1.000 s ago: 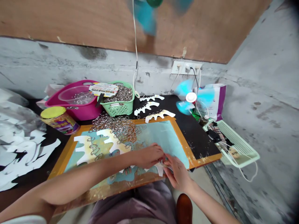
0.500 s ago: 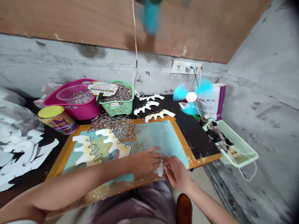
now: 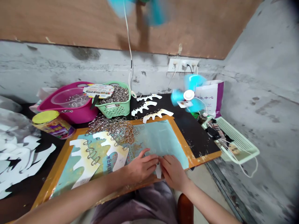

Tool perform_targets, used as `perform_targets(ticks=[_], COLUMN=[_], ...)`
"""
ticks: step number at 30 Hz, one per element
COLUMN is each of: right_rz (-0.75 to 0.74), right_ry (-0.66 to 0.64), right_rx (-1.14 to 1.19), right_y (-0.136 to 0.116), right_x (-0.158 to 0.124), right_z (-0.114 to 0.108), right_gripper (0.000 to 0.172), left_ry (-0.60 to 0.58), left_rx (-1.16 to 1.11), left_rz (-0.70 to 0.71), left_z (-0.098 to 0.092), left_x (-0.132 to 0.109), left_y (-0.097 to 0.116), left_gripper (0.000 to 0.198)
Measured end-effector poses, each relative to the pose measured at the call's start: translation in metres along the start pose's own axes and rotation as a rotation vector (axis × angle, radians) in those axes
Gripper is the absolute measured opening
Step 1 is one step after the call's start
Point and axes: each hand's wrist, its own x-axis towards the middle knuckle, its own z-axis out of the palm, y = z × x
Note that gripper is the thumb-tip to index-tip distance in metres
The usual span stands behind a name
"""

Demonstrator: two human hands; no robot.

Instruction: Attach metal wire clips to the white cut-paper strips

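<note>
Nearest us: trousered lap, and just past it, at the near edge of the blue-topped board, the white piece. Plain white, flat; we see only a narrow tab, the rest is covered by fingers. Tab points down toward the lap; its long axis runs near-to-far. Full piece's axis: can't tell. It sits between the two hands, left of the right hand, right of the left hand. We read the right hand as pinching it, fingers curled over its upper part. Left hand's fingertips meet it from the other side, thumb and forefinger spread; whether they grip, we can't tell.

Farther, left on the board: two notched strips, the outer strip and inner strip, white with yellowish patches. The outer one runs roughly near-to-far, teeth leftward, metal rings along its right edge; the inner slants from upper left to lower right. Beyond them, a loose ring pile. Yellow-lidded jar to its left. Farthest on the black surface: pink basket, green basket, three notched strips and a blue fan.
</note>
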Motion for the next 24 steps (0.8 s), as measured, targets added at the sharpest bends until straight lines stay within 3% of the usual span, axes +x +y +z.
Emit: perform_targets(ticks=[9, 15, 18, 24], right_rz=[0.082, 0.081, 0.045, -0.020], right_ry=[0.101, 0.097, 0.040, -0.017], right_rx=[0.114, 0.120, 0.090, -0.032], right_y=[0.004, 0.003, 0.002, 0.003], right_x=[-0.004, -0.003, -0.001, -0.003], right_z=[0.007, 0.005, 0.001, 0.001], right_gripper=[0.022, 0.037, 0.039, 0.045], left_ry=[-0.097, -0.051, -0.041, -0.010], left_rx=[-0.047, -0.032, -0.032, -0.132], left_rz=[0.177, 0.270, 0.236, 0.003], left_z=[-0.014, -0.018, -0.014, -0.004], left_x=[0.021, 0.023, 0.013, -0.001], left_y=[-0.016, -0.016, -0.013, -0.008], left_gripper=[0.012, 0.019, 0.022, 0.032])
